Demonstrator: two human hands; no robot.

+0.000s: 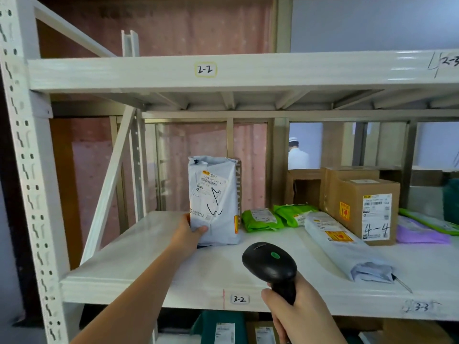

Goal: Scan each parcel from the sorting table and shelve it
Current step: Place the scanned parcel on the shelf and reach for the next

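Grey bag (214,199) stands upright on shelf 3-2 (149,234), toward the back, label facing us with a handwritten mark on it. Our left hand (191,232) grips its lower left corner, thumb across the front. The bottom looks to be on the shelf board; we can't tell how much weight the hand carries.

Right hand (295,304) is wrapped round the scanner (270,264) handle, head aimed forward over the shelf edge, just right of the bag.

We judge the step as shelving: bag is at its slot, release not yet done. To do it well:
- seat the base flat before letting go; a soft bag on end tips easily
- lean it back against whatever stands behind it (brown edge visible, can't tell what it is)
- keep the label outward and unobstructed
- keep the scanner clear of the bag while withdrawing the left hand

Risk: it slumps forward off the edge or sideways onto the green bags (263,219).

Right of it on the same shelf: the two green bags lying flat, a long grey bag (332,242) lying diagonal, a box (367,209) marked 4-4, a purple bag (419,232). Tag 3-2 (239,299) sits on the shelf lip below; 2-2 (205,69) on the beam above.
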